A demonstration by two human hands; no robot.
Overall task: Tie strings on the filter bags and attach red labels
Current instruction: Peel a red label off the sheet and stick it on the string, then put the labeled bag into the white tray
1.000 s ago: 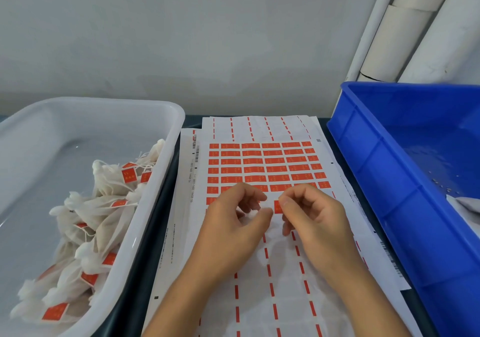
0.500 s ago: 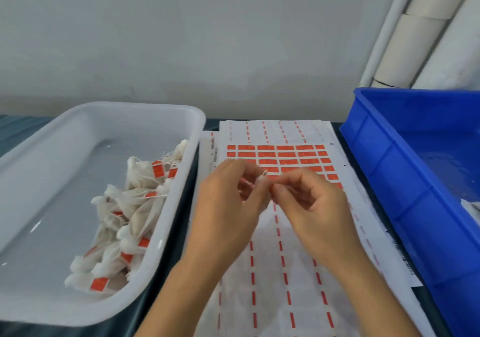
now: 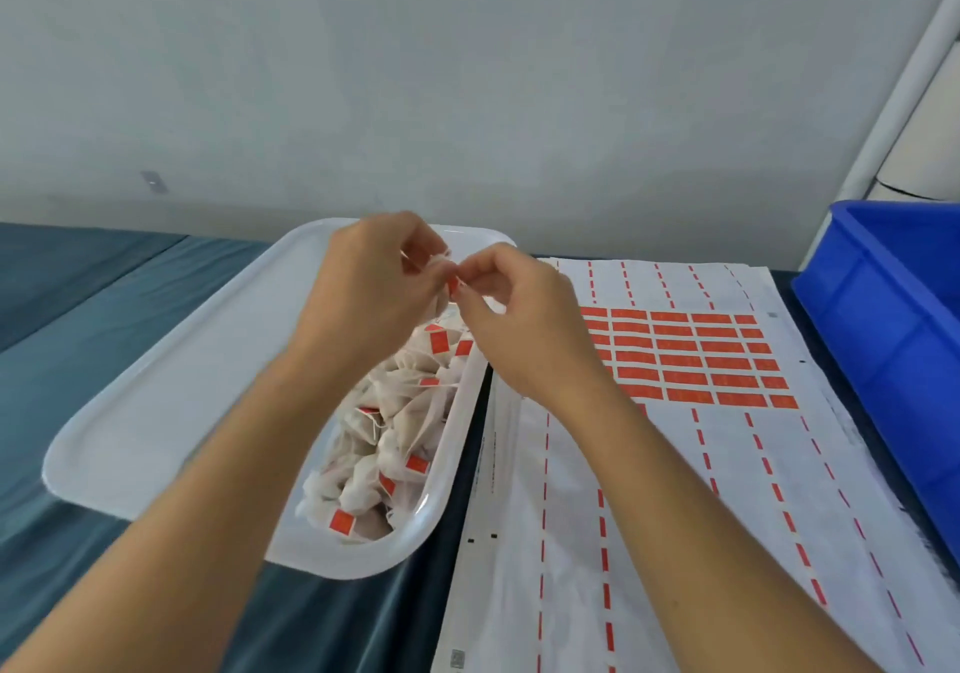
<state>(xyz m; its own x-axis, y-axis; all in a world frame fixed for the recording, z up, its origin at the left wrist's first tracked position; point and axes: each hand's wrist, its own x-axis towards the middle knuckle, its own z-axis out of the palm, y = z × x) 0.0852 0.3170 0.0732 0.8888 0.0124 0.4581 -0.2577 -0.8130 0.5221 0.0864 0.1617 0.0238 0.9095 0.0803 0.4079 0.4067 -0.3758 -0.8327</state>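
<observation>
Labelling step in hand: above the white tray (image 3: 156, 402), left hand (image 3: 374, 283) grips a filter bag (image 3: 441, 303); right hand (image 3: 511, 319) pinches a red label (image 3: 453, 285) against its string; next, I judge, press shut, drop into tray.

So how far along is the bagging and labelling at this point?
Done: a pile of tied, red-labelled bags lies in the white tray. In hand: left hand grips one bag while right hand pinches a red label. Left: several rows of labels remain on the sheet.
</observation>
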